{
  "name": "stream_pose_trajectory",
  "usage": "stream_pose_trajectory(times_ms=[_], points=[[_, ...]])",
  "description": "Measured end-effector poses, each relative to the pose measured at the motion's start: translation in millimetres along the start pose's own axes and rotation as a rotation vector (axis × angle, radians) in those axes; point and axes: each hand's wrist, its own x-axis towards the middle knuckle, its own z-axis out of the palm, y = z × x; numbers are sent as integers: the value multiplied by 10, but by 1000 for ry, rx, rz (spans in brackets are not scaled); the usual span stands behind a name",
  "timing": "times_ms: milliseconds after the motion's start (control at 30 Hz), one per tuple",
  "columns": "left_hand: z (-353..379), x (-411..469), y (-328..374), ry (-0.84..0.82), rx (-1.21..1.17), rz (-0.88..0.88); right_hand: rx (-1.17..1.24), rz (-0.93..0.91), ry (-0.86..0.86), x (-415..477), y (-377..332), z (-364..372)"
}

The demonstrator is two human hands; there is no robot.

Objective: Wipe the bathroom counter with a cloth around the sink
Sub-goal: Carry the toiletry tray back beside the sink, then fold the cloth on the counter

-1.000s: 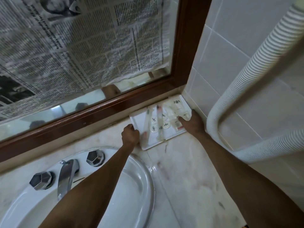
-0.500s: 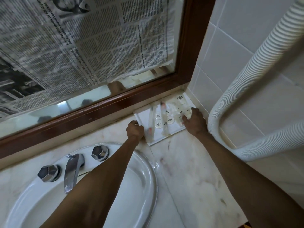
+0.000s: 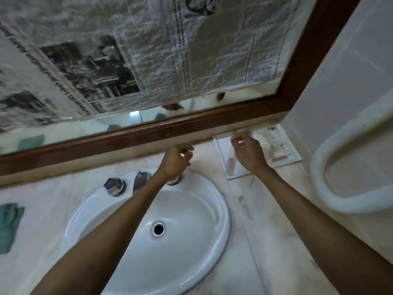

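A crumpled teal cloth (image 3: 8,226) lies on the pale marble counter (image 3: 265,209) at the far left edge, well away from both hands. The white oval sink (image 3: 223,199) is set into the middle of the counter. My left hand (image 3: 176,160) hovers over the sink's back rim, fingers loosely curled and holding nothing; it hides the right tap knob. My right hand (image 3: 247,152) is over the left part of a white tray (image 3: 285,154) of small toiletries in the back right corner, fingers bent, with nothing in its grasp. The picture is blurred by motion.
A chrome spout (image 3: 139,179) and a faceted knob (image 3: 114,186) stand behind the basin. A wood-framed mirror (image 3: 148,133) covered with newspaper (image 3: 148,50) runs along the back. A white ribbed hose (image 3: 331,188) loops along the tiled right wall. Reddish smears mark the counter right of the sink.
Both hands have let go of the tray's edges and moved left; the tray stays in the corner. The view has swung left, bringing the whole basin and the teal cloth into sight.
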Motion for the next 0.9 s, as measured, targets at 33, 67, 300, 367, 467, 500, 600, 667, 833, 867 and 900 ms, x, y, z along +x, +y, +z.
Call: stream_pose_trajectory(times_ms=[33, 67, 300, 367, 467, 500, 600, 667, 833, 867, 900], points=[[-193, -130, -80, 31, -1, 12, -4, -24, -16, -54, -160, 122], [-380, -268, -161, 68, -5, 20, -11, -46, -39, -112, -320, 255], [-1681, -1229, -1128, 336, -29, -38, -52, -207, -277, -663, -1438, 1536], [-2057, -1502, -1477, 382, -21, -61, -57, -245, -343, -892, -1763, 1961], [-2600, -1884, -2038, 454, -34, -114, -75, -301, -422, -1266, -2219, 2574], [-2771, -2005, -2219, 486, -30, -130, -75, -320, -443, -1392, -2358, 2776], [-3237, -2296, -2789, 582, -42, -206, -97, -334, -493, -1751, -2700, 3346], [-3509, -2469, -3124, 657, -19, -283, -77, -321, -527, -1961, -2871, 3693], [-3943, -2719, -3879, 717, 37, -450, -111, -317, -590, -2342, -3156, 4369], [-3987, -2711, -4015, 717, 33, -475, -132, -316, -598, -2381, -3182, 4477], [-4021, -2692, -4131, 720, 32, -498, -147, -320, -605, -2398, -3182, 4593]])
